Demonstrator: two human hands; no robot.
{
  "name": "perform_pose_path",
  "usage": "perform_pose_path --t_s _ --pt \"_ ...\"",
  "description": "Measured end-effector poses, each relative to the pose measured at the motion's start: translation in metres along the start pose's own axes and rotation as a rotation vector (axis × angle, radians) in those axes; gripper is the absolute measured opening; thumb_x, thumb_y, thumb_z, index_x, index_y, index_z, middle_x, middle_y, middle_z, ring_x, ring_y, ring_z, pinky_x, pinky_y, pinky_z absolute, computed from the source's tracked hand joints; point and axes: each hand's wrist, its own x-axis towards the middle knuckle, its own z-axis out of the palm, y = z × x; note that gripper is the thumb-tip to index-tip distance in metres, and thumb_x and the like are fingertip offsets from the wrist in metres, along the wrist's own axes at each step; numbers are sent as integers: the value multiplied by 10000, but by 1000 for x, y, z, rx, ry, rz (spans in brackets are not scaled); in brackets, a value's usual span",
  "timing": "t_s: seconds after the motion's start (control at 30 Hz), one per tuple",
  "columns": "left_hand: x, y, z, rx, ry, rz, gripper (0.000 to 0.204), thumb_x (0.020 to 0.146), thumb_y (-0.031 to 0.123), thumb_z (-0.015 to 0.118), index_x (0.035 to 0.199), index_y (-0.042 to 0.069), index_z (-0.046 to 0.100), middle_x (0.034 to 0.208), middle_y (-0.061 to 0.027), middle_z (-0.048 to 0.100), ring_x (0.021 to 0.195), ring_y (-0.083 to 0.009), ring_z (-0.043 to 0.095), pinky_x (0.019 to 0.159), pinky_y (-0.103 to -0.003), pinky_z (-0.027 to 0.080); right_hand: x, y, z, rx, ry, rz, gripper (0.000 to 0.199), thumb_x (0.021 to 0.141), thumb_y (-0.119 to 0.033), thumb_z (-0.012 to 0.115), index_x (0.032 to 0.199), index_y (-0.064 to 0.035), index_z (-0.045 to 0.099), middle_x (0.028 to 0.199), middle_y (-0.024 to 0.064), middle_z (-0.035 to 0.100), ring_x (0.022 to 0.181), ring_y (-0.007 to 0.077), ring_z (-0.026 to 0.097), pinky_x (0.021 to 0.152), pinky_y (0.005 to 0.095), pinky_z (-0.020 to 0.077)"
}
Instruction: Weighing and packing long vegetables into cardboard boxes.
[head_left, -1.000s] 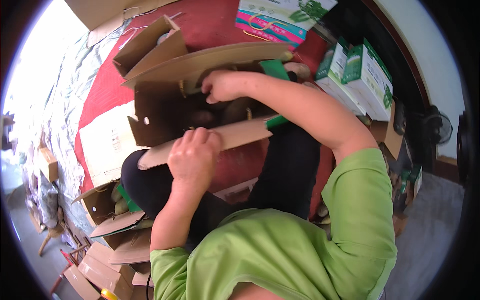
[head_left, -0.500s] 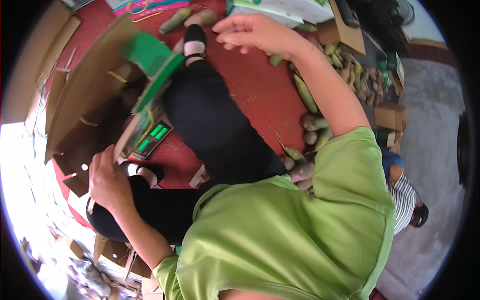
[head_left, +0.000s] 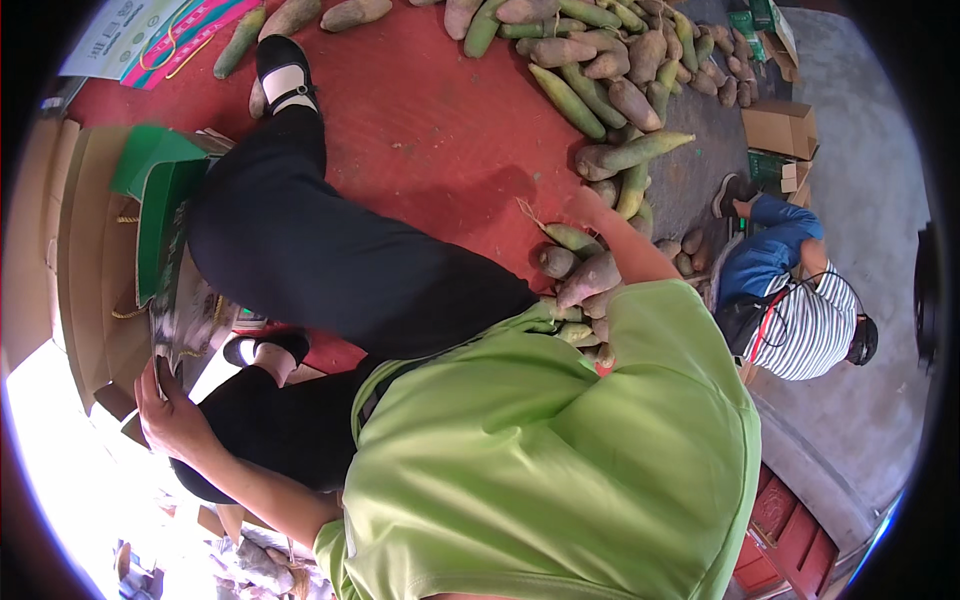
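At the left, my left hand [head_left: 165,405] has its fingers closed on the near edge of a cardboard box with a green inner flap [head_left: 158,165]. Yellow cord handles show on the box's sides. My right arm stretches to the right over the red floor, and my right hand [head_left: 588,206] is beside a heap of long green and dusky pink radishes. Its fingers are foreshortened and blurred. Closest to it are a green radish with a thin root [head_left: 572,239] and a pale green one [head_left: 640,150].
More radishes [head_left: 610,65] lie across the far floor. A printed carton [head_left: 135,45] with cords stands far left. At the right a person in a striped shirt [head_left: 800,325] bends beside an open cardboard box [head_left: 780,128]. My shoe [head_left: 288,80] rests on the red floor.
My right hand has come down and to the right, from raised over the floor to beside the radishes. My view has turned right. The left hand stays at the box's edge.
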Motion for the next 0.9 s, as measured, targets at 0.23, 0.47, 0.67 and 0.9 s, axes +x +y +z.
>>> perform_pose_path --t_s 0.23,0.47,0.67,0.9 --pt "8 2 6 -87 16 79 172 905 151 626 1035 40 647 878 -97 645 748 -270 642 649 -359 493 9 -57 62 782 54 551 234 853 -198 554 935 -67 730 938 161 701 970 345 662 845 433 536" --pt "4 -4 6 -86 44 80 183 904 156 638 1036 30 635 868 -105 630 734 -267 618 662 -351 490 53 -78 106 971 13 566 395 815 -313 630 1109 -49 641 1227 233 569 1167 368 537 957 433 461" --pt "2 -7 5 -113 21 32 179 900 153 645 1025 26 631 855 -103 625 740 -256 615 668 -344 485 66 -105 91 1022 -35 607 506 821 -149 543 1299 9 492 1508 203 281 1260 359 484 1018 432 436" --pt "-2 -6 -7 -124 32 17 140 886 104 641 1002 27 629 846 -116 616 725 -284 606 676 -349 487 65 -121 74 1146 38 697 649 776 -258 642 1331 22 455 1503 180 321 1305 332 443 1051 406 407"
